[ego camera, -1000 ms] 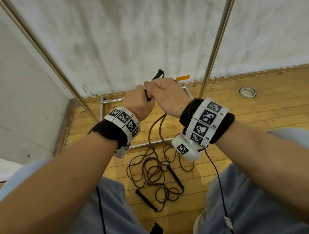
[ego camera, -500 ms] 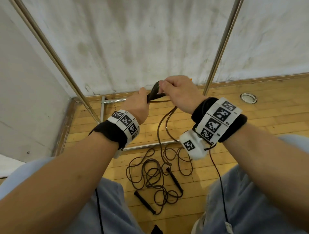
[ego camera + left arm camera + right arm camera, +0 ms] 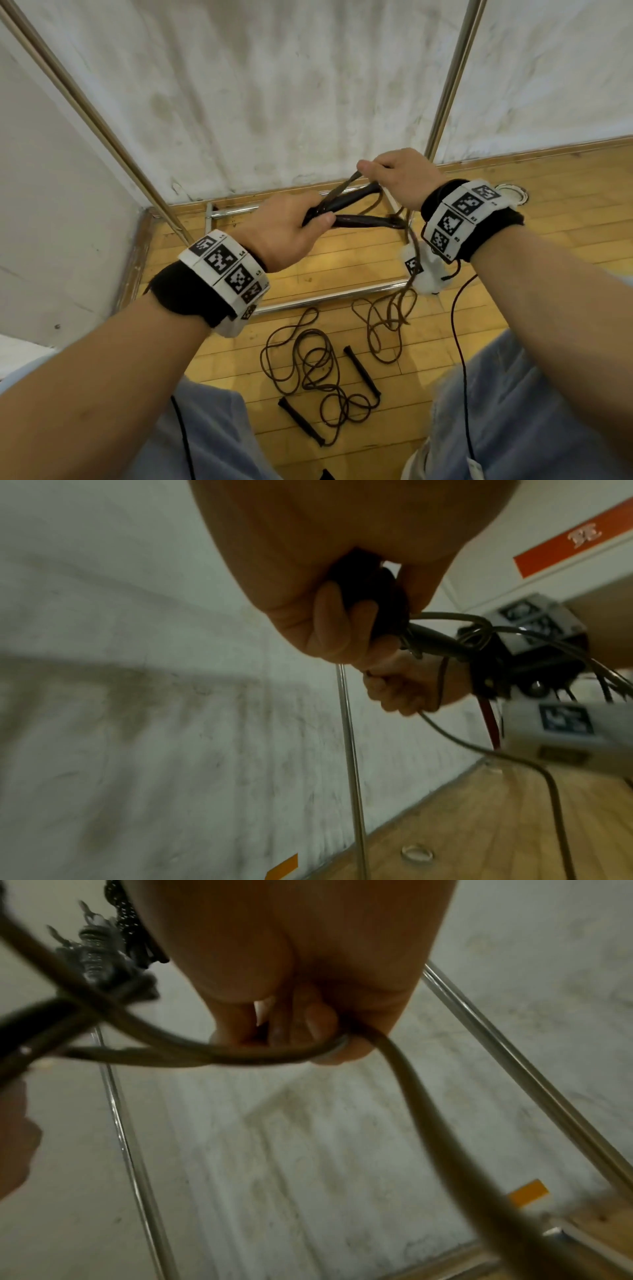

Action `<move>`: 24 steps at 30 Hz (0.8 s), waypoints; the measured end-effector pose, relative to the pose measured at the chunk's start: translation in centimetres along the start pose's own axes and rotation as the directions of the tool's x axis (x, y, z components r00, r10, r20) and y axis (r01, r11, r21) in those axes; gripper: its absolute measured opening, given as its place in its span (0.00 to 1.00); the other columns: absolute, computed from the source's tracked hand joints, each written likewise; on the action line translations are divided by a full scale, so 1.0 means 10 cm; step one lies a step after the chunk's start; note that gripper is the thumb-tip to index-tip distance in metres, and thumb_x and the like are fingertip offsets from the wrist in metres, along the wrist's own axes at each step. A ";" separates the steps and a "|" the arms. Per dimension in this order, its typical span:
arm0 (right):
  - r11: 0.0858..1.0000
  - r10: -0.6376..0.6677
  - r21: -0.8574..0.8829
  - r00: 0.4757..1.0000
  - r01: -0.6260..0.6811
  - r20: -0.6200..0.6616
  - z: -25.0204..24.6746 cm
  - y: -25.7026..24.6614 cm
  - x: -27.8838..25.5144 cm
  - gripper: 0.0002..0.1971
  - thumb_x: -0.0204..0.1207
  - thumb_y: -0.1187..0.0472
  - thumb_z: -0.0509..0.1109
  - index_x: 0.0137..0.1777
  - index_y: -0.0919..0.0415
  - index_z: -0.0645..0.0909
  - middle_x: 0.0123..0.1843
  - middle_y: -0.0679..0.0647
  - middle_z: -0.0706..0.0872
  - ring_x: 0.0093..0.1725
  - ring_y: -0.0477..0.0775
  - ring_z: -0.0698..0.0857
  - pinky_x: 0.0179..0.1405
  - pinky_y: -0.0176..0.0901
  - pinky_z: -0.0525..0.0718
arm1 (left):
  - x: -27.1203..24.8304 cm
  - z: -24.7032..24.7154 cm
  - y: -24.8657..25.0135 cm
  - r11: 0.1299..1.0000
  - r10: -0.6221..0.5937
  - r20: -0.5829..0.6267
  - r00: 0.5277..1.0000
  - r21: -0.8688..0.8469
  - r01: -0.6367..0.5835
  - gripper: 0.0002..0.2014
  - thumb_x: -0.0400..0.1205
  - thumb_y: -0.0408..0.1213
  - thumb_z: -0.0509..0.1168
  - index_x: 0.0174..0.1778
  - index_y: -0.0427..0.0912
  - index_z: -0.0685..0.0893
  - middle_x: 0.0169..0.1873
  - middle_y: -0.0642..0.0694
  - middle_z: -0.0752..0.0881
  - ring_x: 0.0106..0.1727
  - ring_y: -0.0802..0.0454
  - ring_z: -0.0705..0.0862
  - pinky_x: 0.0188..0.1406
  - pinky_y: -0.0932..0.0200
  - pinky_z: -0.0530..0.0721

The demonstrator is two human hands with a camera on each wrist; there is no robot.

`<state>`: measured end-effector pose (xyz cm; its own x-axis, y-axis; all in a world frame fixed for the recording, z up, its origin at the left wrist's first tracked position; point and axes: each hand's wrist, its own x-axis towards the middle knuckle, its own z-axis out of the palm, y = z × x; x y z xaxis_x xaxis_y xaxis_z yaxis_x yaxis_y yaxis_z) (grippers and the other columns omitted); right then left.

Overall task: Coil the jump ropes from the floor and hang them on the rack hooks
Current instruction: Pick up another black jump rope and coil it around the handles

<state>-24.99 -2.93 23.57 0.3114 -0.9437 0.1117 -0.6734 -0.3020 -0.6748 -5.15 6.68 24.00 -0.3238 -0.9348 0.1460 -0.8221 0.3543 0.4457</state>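
My left hand (image 3: 291, 228) grips the two black handles (image 3: 356, 212) of a brown jump rope at chest height; in the left wrist view the handles (image 3: 369, 599) sit inside my curled fingers. My right hand (image 3: 399, 178) pinches the rope's cord (image 3: 274, 1056) just right of the handles, and the cord (image 3: 387, 322) hangs from it to the floor in loose loops. A second jump rope (image 3: 308, 366) with black handles lies tangled on the wooden floor between my knees. The rack's hooks are out of view.
The metal rack's uprights (image 3: 448, 78) rise against a stained white wall, and its base bars (image 3: 329, 298) lie on the wooden floor just beyond the ropes. A round metal floor fitting (image 3: 512, 192) sits at the right. A wall corner closes the left side.
My hands have drawn apart: the right hand slid right and up along the cord, the left stayed on the handles. More cord has lifted off the floor.
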 end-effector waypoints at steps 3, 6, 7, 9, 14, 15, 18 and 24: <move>0.973 0.092 0.202 0.989 -0.114 0.114 0.10 0.01 0.02 0.19 0.80 0.48 0.64 0.40 0.64 0.85 0.32 0.55 0.83 0.29 0.55 0.79 0.34 0.44 0.81 | 0.00 -0.09 0.06 0.990 -0.025 -0.123 0.992 -0.138 0.007 0.13 0.86 0.43 0.58 0.34 0.54 0.74 0.23 0.54 0.75 0.21 0.60 0.74 0.21 0.68 0.69; 0.968 0.032 0.241 0.987 -0.069 0.155 0.16 0.00 0.01 0.22 0.81 0.47 0.62 0.29 0.59 0.79 0.29 0.51 0.76 0.27 0.44 0.72 0.35 0.32 0.72 | 0.05 -0.13 0.05 0.983 -0.079 -0.218 0.973 -0.182 0.039 0.13 0.86 0.45 0.58 0.34 0.52 0.74 0.25 0.50 0.78 0.24 0.58 0.75 0.23 0.63 0.70; 0.976 0.022 0.212 0.988 -0.055 0.153 0.16 0.00 0.01 0.23 0.81 0.46 0.61 0.26 0.56 0.74 0.26 0.50 0.73 0.25 0.45 0.69 0.31 0.32 0.70 | 0.06 -0.16 0.03 0.989 -0.076 -0.214 0.974 -0.140 0.047 0.11 0.86 0.45 0.58 0.37 0.50 0.75 0.26 0.50 0.79 0.25 0.55 0.76 0.24 0.60 0.70; 0.998 0.005 0.068 0.991 -0.014 0.131 0.14 0.02 0.01 0.25 0.81 0.42 0.58 0.25 0.57 0.69 0.22 0.48 0.68 0.22 0.48 0.65 0.25 0.38 0.66 | 0.06 -0.22 -0.06 0.998 -0.063 -0.131 0.989 0.012 0.065 0.10 0.85 0.46 0.58 0.39 0.50 0.75 0.25 0.50 0.77 0.27 0.52 0.76 0.24 0.58 0.66; 0.993 -0.043 -0.102 0.995 0.053 0.095 0.13 0.03 -0.01 0.29 0.80 0.37 0.53 0.34 0.62 0.76 0.25 0.49 0.69 0.26 0.50 0.69 0.27 0.41 0.67 | 0.00 -0.31 -0.12 0.999 -0.034 0.013 0.999 0.016 0.033 0.13 0.85 0.48 0.59 0.36 0.48 0.78 0.24 0.51 0.77 0.25 0.54 0.75 0.25 0.59 0.68; 0.995 -0.032 -0.094 0.992 0.044 0.122 0.17 0.00 -0.04 0.32 0.78 0.33 0.47 0.38 0.58 0.80 0.28 0.46 0.72 0.28 0.47 0.71 0.30 0.38 0.71 | 0.01 -0.32 -0.08 0.997 -0.031 -0.033 0.999 -0.072 0.029 0.14 0.84 0.50 0.58 0.34 0.49 0.77 0.24 0.50 0.77 0.24 0.55 0.74 0.24 0.59 0.70; 0.999 -0.030 -0.024 0.986 0.035 0.162 0.41 -0.11 -0.12 0.30 0.71 0.26 0.34 0.33 0.43 0.70 0.30 0.38 0.71 0.29 0.40 0.69 0.35 0.34 0.70 | 0.06 -0.32 0.02 0.965 -0.123 -0.267 0.956 -0.257 0.053 0.15 0.80 0.51 0.56 0.37 0.45 0.78 0.29 0.42 0.83 0.29 0.51 0.79 0.32 0.53 0.76; 0.969 -0.010 0.241 0.962 -0.058 0.273 0.74 -0.40 -0.33 0.29 0.81 0.34 0.40 0.28 0.50 0.69 0.27 0.43 0.72 0.28 0.48 0.70 0.37 0.44 0.67 | 0.20 -0.27 -0.10 0.874 -0.367 -0.396 0.841 -0.456 0.167 0.08 0.84 0.47 0.56 0.49 0.46 0.71 0.30 0.48 0.83 0.28 0.51 0.79 0.32 0.49 0.80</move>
<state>-18.34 2.36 20.47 0.4898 -0.8677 -0.0851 -0.5091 -0.2054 -0.8358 -3.71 4.44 26.25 0.2151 -0.9263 0.3093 -0.5590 0.1430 0.8168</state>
